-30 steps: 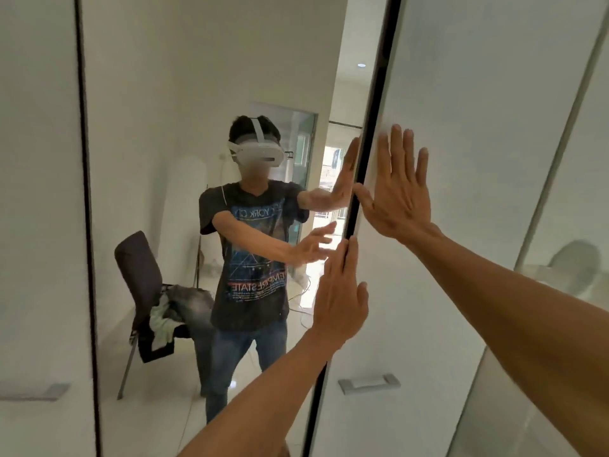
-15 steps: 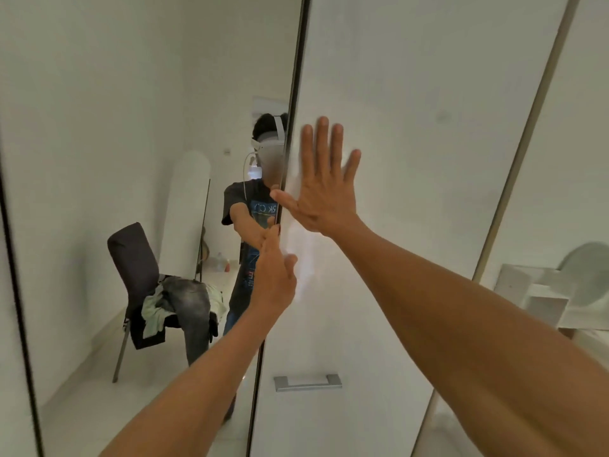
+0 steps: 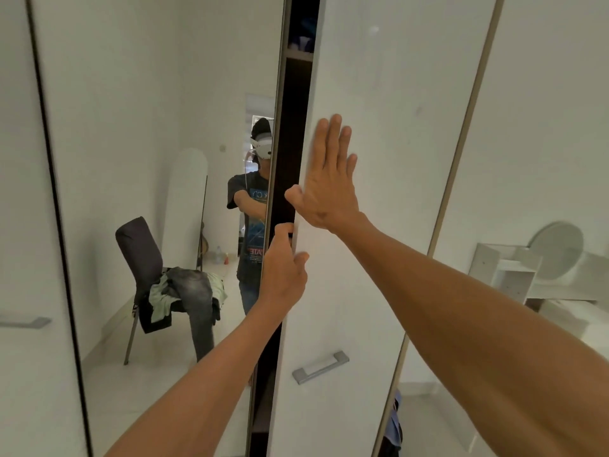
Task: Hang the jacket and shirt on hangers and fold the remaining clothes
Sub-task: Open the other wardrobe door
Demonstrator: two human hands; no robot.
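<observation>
A white sliding wardrobe door (image 3: 379, 159) fills the middle of the view. My right hand (image 3: 326, 179) presses flat on its face with straight fingers. My left hand (image 3: 285, 272) grips the door's left edge, fingers curled round it into a dark gap (image 3: 290, 143). The mirrored door (image 3: 164, 127) to the left reflects a dark chair (image 3: 141, 258) with a pile of clothes (image 3: 184, 291), grey jeans and a pale green garment among them. No hangers are in sight.
A metal handle (image 3: 321, 367) sits low on the white door. A shelf with something blue (image 3: 304, 34) shows at the top of the gap. Blue cloth (image 3: 393, 423) peeks out at the door's lower right edge. White shelving (image 3: 507, 275) is reflected on the right.
The white door has slid to the right and a dark gap has opened beside the mirror. My left hand went from flat on the door to curling round its edge.
</observation>
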